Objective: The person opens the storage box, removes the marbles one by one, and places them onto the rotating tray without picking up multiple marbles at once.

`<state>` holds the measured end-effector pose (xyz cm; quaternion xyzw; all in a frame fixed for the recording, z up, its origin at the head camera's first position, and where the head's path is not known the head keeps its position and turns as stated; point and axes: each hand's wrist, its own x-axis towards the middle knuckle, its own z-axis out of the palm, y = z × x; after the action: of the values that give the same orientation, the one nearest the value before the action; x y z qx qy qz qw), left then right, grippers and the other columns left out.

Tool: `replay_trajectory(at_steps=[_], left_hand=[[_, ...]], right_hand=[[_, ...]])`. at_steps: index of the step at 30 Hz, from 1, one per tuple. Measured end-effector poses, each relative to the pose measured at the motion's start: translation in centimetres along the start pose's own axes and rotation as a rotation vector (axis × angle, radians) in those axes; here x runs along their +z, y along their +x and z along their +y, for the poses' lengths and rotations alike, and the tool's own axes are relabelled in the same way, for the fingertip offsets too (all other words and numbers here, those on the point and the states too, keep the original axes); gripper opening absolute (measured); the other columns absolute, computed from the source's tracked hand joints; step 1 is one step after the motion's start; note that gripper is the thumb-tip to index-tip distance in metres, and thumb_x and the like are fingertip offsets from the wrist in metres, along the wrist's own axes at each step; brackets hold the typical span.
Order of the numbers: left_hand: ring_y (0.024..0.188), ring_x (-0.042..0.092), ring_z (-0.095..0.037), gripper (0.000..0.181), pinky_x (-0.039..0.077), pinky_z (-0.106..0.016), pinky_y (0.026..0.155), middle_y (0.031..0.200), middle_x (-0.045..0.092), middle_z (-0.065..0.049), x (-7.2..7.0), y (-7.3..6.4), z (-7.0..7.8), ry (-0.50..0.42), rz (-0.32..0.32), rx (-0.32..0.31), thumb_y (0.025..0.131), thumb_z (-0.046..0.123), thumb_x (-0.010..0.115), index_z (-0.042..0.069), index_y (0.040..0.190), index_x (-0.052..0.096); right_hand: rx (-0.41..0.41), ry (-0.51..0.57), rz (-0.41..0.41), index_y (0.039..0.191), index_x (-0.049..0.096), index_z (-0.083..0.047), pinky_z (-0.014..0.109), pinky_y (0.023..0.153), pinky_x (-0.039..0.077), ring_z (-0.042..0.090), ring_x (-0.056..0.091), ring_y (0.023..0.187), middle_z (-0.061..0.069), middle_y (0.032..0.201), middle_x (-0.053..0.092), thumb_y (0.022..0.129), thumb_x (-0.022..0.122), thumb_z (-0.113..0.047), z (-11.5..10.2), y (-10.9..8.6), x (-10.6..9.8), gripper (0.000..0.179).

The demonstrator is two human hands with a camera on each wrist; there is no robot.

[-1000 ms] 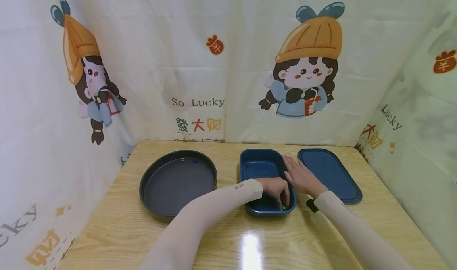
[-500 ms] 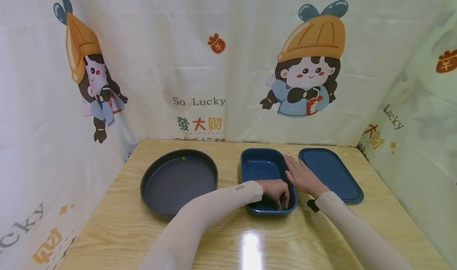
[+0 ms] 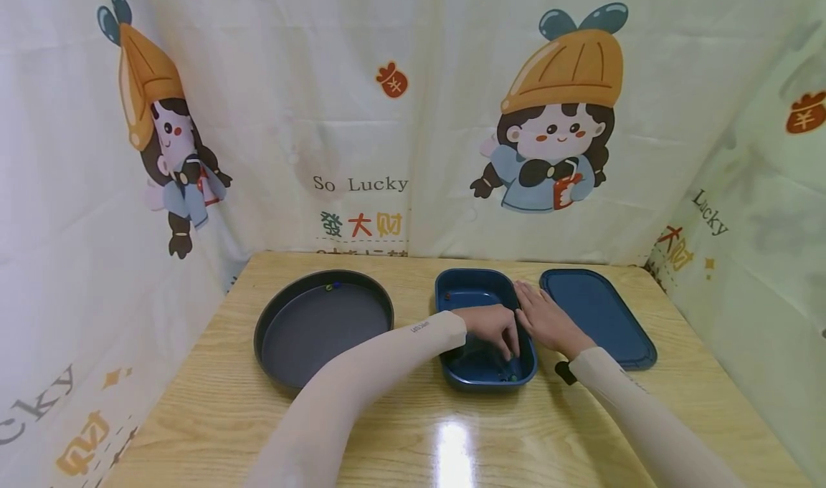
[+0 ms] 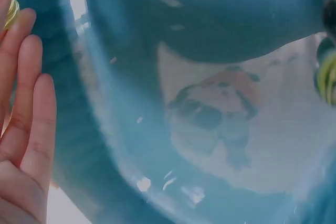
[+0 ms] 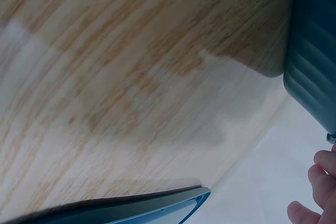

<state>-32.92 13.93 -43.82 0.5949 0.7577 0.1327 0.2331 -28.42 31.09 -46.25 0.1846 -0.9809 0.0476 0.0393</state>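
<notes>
My left hand [image 3: 490, 323] is over the deep blue rectangular box [image 3: 458, 383], fingers pointing down into it. In the left wrist view its fingers pinch a yellow-green swirled marble [image 4: 12, 13]. Other marbles [image 3: 513, 378] lie at the box's near end; one with green-yellow swirls [image 4: 328, 80] shows at the right edge of the left wrist view. A small red marble [image 3: 447, 296] sits near the far left corner. My right hand [image 3: 548, 319] rests with extended fingers along the box's right rim.
Left of the box stands a round dark pan [image 3: 258, 337], with a yellow marble [image 3: 329, 287] and a blue marble [image 3: 337, 284] at its far side. A flat blue lid [image 3: 596, 316] lies to the right on the wooden table [image 3: 400, 431]. Printed curtains [image 3: 439, 115] surround the table.
My left hand has risen from the box's near end and shifted slightly away, bringing a marble up. In the pan, the blue marble has rolled left to the yellow one. My right hand stays put.
</notes>
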Motion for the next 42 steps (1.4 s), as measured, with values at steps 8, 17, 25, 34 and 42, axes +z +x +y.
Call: replay_trajectory(at_steps=[8,17,25,34,42], left_hand=[[0.079,0.065,0.007,0.021,0.048,-0.008,0.072,0.093,0.074,0.005,-2.5,-3.3,0.8,-0.076,0.118,0.002,0.081,0.020,0.071,0.015,0.101,0.075],[0.081,0.066,0.004,0.024,0.049,-0.010,0.073,0.095,0.074,0.001,-4.8,-8.7,2.9,-0.116,0.273,0.047,0.082,0.019,0.070,0.012,0.104,0.074],[0.087,0.065,-0.002,0.024,0.050,-0.016,0.073,0.098,0.074,0.002,-5.6,-14.3,2.9,-0.192,0.365,-0.008,0.082,0.020,0.070,0.014,0.105,0.073],[0.094,0.062,-0.006,0.021,0.052,-0.025,0.080,0.102,0.072,0.006,-5.0,-21.3,0.9,-0.276,0.536,-0.209,0.080,0.022,0.072,0.023,0.101,0.074],[0.100,0.065,-0.012,0.024,0.052,-0.031,0.084,0.106,0.072,0.003,-3.2,-25.8,-3.1,-0.314,0.683,-0.373,0.080,0.025,0.072,0.021,0.104,0.074]], right_hand=[[0.014,0.005,-0.009,0.146,0.021,0.007,0.057,0.112,0.018,0.038,0.022,0.142,0.022,0.153,0.023,0.101,0.035,-0.026,-0.1,0.2,0.0,0.057],[0.018,0.011,0.000,0.146,0.022,0.006,0.058,0.112,0.018,0.039,0.024,0.141,0.022,0.152,0.026,0.100,0.038,-0.025,-0.1,0.2,0.3,0.058],[-0.002,-0.001,0.033,0.145,0.023,0.008,0.057,0.111,0.021,0.040,0.026,0.140,0.024,0.151,0.027,0.100,0.038,-0.024,-0.2,0.0,0.3,0.057],[-0.005,0.007,0.023,0.145,0.023,0.008,0.057,0.111,0.020,0.041,0.025,0.140,0.024,0.152,0.025,0.100,0.039,-0.023,-0.2,-0.1,0.3,0.057],[0.001,0.023,0.016,0.145,0.022,0.008,0.057,0.111,0.019,0.041,0.024,0.140,0.025,0.152,0.024,0.100,0.039,-0.022,-0.2,-0.1,0.1,0.057]])
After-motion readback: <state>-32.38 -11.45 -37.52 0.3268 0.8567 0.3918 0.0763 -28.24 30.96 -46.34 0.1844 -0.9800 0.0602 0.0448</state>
